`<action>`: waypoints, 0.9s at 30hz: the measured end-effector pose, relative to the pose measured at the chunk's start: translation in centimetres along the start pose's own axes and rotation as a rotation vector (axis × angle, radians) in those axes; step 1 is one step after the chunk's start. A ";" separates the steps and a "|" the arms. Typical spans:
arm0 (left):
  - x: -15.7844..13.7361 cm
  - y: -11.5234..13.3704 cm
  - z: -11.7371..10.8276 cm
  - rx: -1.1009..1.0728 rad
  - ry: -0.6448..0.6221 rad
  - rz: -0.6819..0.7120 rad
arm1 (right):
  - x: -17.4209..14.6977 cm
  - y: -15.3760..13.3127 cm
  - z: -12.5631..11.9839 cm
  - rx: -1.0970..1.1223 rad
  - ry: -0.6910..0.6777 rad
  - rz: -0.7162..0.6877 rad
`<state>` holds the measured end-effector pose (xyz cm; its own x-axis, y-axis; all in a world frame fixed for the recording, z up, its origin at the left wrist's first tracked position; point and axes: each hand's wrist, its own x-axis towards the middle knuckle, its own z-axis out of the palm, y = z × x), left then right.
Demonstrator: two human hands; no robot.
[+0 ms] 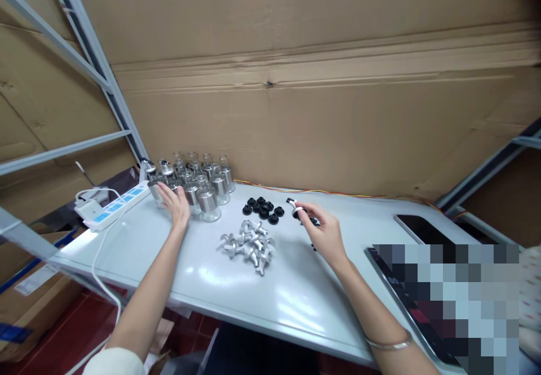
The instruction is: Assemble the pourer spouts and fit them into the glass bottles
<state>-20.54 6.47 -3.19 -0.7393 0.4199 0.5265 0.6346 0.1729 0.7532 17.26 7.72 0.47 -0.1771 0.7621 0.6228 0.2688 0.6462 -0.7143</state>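
Your right hand [327, 231] clamped on silver-and-black fitting [296, 210]; light pinch should serve. Left hand [176, 205] at far-left glass bottles [208, 201], can't tell grip; best nudge none.

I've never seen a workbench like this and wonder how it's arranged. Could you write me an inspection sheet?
Surface: glossy pale-grey table, showing bright reflections.
Job's things: clear glass bottles with silver metal sleeves, grouped left; small round black stoppers and shiny silver spout-like parts, in separate piles.
Clutter: white power strip with blue sockets, left; flat black rectangular devices, right.
Hands: left hand at the bottles, contact unclear; right hand pinches a small pale-and-black part.
Cables: white cable over the front edge; thin red-and-yellow wires behind.
Surroundings: brown cardboard panels, grey metal frame.
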 end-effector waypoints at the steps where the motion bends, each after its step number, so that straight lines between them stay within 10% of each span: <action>1: -0.1 -0.1 0.2 0.006 -0.034 0.003 | 0.0 0.0 0.0 -0.002 0.000 0.000; 6: -1.0 0.7 0.1 0.021 -0.096 0.053 | 0.0 0.0 -0.1 -0.012 0.002 -0.005; 13: -2.0 3.2 -0.6 -0.047 -0.006 0.589 | 0.1 0.1 -0.1 0.028 0.030 -0.002; 21: -3.0 4.2 0.1 0.125 -0.016 0.564 | 0.1 0.0 -0.1 0.019 0.028 -0.036; 27: -3.4 6.7 -1.1 -0.237 0.091 0.644 | 0.2 -0.4 -0.3 0.019 0.193 -0.061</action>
<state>-13.99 5.20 0.50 -0.2543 0.2954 0.9209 0.8946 -0.2898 0.3400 17.37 7.65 0.94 -0.0075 0.7008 0.7133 0.2445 0.6930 -0.6783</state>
